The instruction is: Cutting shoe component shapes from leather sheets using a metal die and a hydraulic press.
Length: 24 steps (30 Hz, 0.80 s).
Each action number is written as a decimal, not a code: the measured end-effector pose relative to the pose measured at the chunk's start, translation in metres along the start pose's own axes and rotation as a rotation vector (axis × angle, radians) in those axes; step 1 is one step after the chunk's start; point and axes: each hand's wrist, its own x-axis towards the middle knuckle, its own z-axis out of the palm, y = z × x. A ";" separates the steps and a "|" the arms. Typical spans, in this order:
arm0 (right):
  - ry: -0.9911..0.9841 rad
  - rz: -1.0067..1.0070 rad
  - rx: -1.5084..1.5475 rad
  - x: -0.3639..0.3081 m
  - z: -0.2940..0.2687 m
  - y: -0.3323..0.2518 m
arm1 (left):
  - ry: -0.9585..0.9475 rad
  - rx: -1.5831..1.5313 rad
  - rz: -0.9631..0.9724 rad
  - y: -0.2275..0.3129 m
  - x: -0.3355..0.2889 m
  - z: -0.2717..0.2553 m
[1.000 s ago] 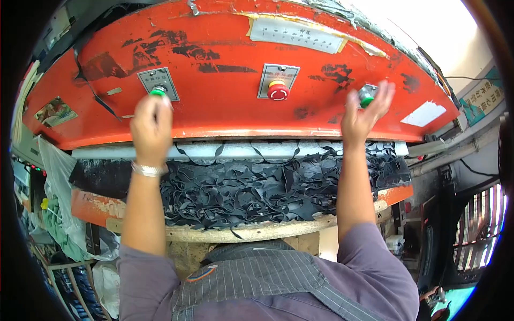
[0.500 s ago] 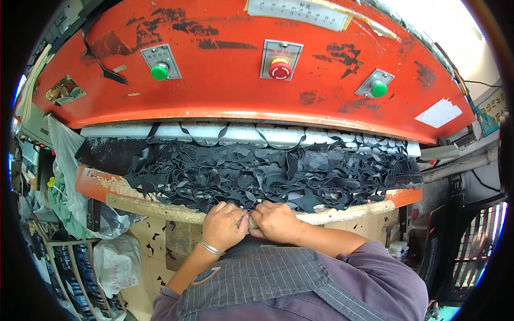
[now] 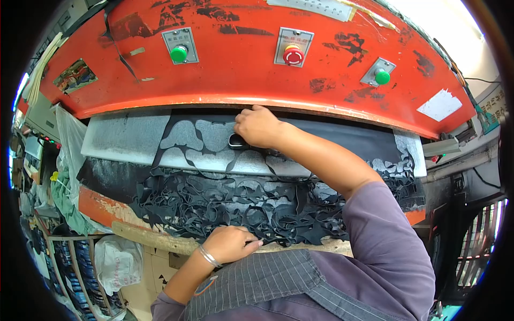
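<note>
My right hand (image 3: 258,127) reaches far across a white cutting board (image 3: 120,140), close under the red press. Its fingers are closed on a small black cutting die (image 3: 237,141) with a shiny rim, mostly hidden by the hand. Beneath it lies a black sheet (image 3: 342,138) with rounded cut-outs at its left part. Near my body, my left hand (image 3: 230,244) rests at the wooden front edge (image 3: 155,238), thumb stretched to the right, fingers loosely curved beside a heap of black offcuts (image 3: 230,206).
Above the board stands the red press beam (image 3: 235,80), carrying two green buttons (image 3: 179,53) and a red stop button (image 3: 293,55). Plastic bags hang at the left, with a white bag (image 3: 118,262) beside a rack (image 3: 75,273) lower down.
The white board and its front edge have come out from the press toward me, showing the cut sheet. My right hand has left the front edge and reached forward onto the die.
</note>
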 end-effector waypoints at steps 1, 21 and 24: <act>-0.050 -0.016 0.049 0.010 0.002 0.009 | 0.039 -0.031 0.011 0.010 0.004 -0.021; 0.340 1.498 1.081 -0.139 0.019 0.002 | 0.610 -0.088 -0.078 -0.035 0.206 -0.038; 0.534 0.939 0.223 -0.168 0.036 0.000 | 0.647 -0.058 -0.046 -0.034 0.209 -0.033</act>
